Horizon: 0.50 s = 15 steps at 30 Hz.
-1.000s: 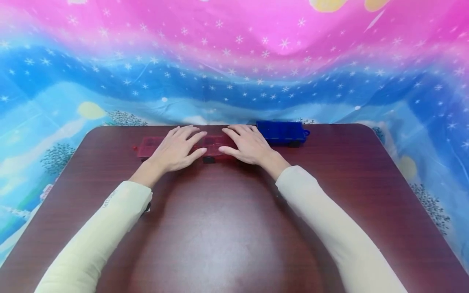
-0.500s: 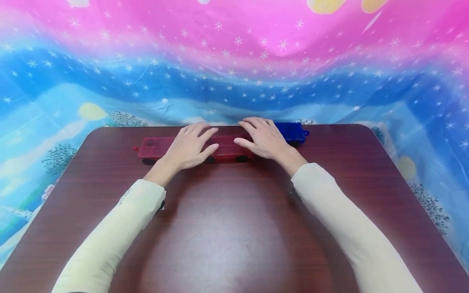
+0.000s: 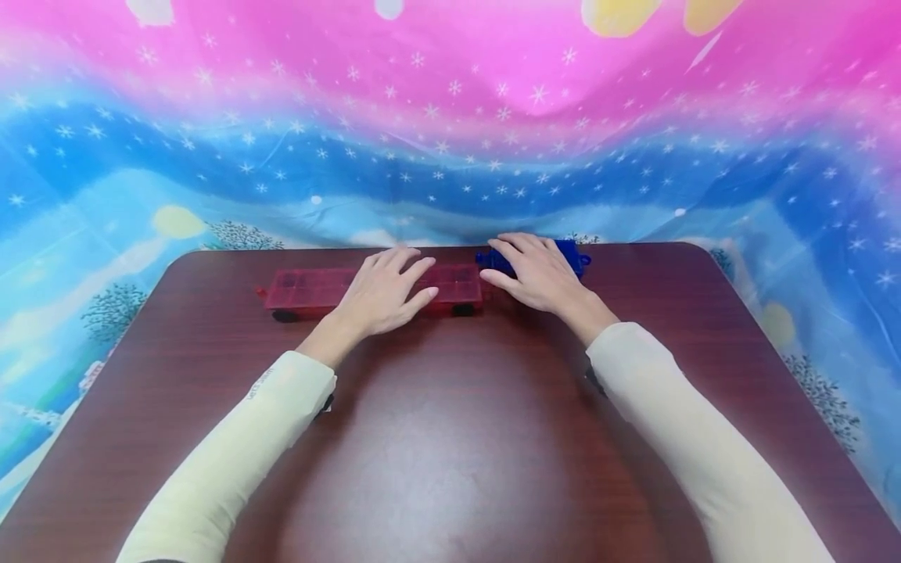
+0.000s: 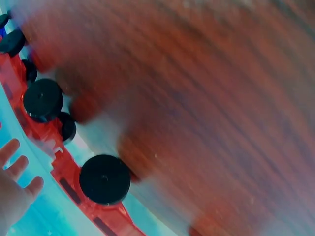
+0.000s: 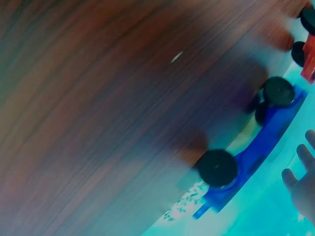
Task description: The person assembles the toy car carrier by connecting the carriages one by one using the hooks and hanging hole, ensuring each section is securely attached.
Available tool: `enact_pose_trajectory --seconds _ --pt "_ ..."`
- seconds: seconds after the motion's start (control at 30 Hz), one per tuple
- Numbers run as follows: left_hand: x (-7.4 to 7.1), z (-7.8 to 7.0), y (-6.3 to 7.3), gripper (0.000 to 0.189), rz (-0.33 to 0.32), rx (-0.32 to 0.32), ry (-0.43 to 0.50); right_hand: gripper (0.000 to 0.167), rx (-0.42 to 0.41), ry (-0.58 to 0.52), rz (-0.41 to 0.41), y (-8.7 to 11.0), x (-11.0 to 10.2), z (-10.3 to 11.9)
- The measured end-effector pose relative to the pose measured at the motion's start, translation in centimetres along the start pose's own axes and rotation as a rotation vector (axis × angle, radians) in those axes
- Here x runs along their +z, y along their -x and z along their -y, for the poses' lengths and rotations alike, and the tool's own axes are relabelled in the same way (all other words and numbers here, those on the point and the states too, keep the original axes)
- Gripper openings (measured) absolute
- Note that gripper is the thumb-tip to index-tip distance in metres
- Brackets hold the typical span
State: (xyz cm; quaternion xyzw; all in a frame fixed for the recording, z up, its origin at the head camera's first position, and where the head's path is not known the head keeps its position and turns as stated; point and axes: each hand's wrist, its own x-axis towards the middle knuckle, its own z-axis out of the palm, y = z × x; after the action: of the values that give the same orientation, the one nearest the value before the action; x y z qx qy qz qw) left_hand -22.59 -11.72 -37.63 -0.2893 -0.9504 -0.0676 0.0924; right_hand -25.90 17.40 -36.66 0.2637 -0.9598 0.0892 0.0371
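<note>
Translucent red toy wagons with black wheels stand end to end near the table's far edge; the left wrist view shows a joint between two red bodies. Over their middle is my left hand, fingers spread, hiding part of them; the left wrist view shows a gap between its fingers and the red side. My right hand hovers with loosely spread fingers over a blue toy wagon, which has a hook at each end. In the right wrist view, the blue side is apart from the fingers.
Dark reddish-brown wood covers the table, with rounded far corners. A pink and blue snowflake-patterned cloth hangs right behind its far edge and along both sides. The blue wagon sits just right of the red ones, slightly farther back.
Both hands have moved to the right, the right one from the red wagons to over the blue one. More of the red wagons now shows; the wagons appear to stay in place.
</note>
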Motion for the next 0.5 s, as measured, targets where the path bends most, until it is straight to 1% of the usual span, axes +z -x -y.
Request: enact_pose_trajectory --seconds 0.13,0.27,0.5 --pt "0.3 -0.4 -0.1 0.06 0.03 -0.022 -0.007 0.081 0.018 0.003 0.015 0.5 0.1 -1.1" --pt "0.8 -0.8 -0.2 0.061 0.056 -0.017 -0.016 0.083 0.04 0.001 0.03 0.9 0.2 -2.1" --pt "1.3 -1.6 -0.7 0.061 0.058 -0.001 -0.029 0.084 0.076 0.007 0.02 1.4 0.0 -3.7"
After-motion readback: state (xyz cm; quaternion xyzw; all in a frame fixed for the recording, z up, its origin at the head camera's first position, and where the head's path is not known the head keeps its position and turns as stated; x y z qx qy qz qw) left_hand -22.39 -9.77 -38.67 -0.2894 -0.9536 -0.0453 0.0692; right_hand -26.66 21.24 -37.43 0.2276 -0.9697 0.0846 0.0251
